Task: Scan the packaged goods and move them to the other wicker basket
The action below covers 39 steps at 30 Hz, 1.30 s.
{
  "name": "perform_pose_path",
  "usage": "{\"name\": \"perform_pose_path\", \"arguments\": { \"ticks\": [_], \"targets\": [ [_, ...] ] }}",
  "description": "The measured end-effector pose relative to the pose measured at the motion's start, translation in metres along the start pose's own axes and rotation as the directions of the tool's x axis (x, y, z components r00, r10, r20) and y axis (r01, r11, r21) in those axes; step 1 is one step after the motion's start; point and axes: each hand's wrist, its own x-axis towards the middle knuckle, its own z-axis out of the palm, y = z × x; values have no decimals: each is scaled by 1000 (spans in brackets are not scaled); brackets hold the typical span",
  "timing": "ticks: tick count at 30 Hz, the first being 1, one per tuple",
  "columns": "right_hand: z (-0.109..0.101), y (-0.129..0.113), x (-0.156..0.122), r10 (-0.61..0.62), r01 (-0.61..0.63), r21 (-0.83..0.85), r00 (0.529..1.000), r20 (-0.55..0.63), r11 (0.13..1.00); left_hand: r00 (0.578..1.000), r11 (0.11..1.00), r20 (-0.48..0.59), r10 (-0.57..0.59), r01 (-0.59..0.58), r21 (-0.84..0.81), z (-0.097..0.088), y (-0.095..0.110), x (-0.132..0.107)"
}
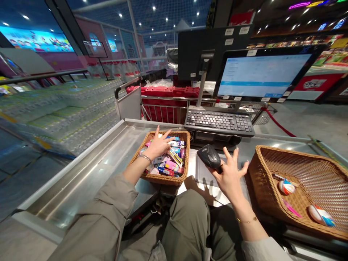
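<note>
My left hand point(160, 146) is over a wicker basket point(136, 163) filled with small colourful packets. Its thumb side pinches the end of a slim, tilted pack with barcode stripes point(176, 158), while the other fingers fan out. To the right, my right hand point(230, 172) grips a black barcode scanner point(208, 156) between thumb and forefinger, the rest of its fingers spread. The scanner head points left toward the basket, above a pale flat pad point(205, 175). Part of the scanner's handle is hidden by my hand.
A larger wicker basket point(261, 181) at the right holds two egg-shaped packages point(286, 186) and a pink item point(291, 209). Behind the scanner stand a keyboard point(219, 119) and a lit monitor point(263, 74). A raised rim point(73, 159) edges the metal counter.
</note>
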Motion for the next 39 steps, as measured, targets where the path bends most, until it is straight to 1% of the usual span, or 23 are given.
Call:
{"name": "perform_pose_path", "arguments": {
  "ticks": [7, 10, 15, 21, 24, 27, 32, 35, 39],
  "targets": [
    [-1, 1, 0, -5, 5, 1, 1000, 7, 1000, 995, 999, 87, -40, 40, -3, 8, -7, 16],
    [-1, 1, 0, -3, 3, -7, 1000, -1, 1000, 987, 998, 148, -57, 59, -5, 12, -9, 21],
    [-1, 1, -1, -6, 6, -9, 1000, -9, 1000, 973, 998, 226, -45, 54, -34, 19, -10, 25],
    [0, 4, -1, -3, 3, -6, 1000, -15, 1000, 949, 995, 310, -58, 82, -62, 19, -9, 32],
    [0, 5, -1, -6, 5, -7, 1000, -22, 1000, 944, 996, 327, -52, 73, -53, 19, -8, 34],
    [-1, 4, -1, -7, 7, -8, 1000, -27, 1000, 948, 998, 317, -26, 46, -54, 17, -6, 34],
    [-2, 3, -1, -24, 24, -7, 999, -32, 1000, 977, 998, 212, 13, 2, -69, 6, -4, 30],
    [-2, 4, -1, -41, 41, -12, 999, -30, 999, 990, 999, 144, -5, 11, -41, -7, -5, 24],
    [-4, 4, 1, -56, 55, -23, 997, -47, 998, 997, 998, 34, -69, 69, 10, -32, -9, 16]
  ]
}}
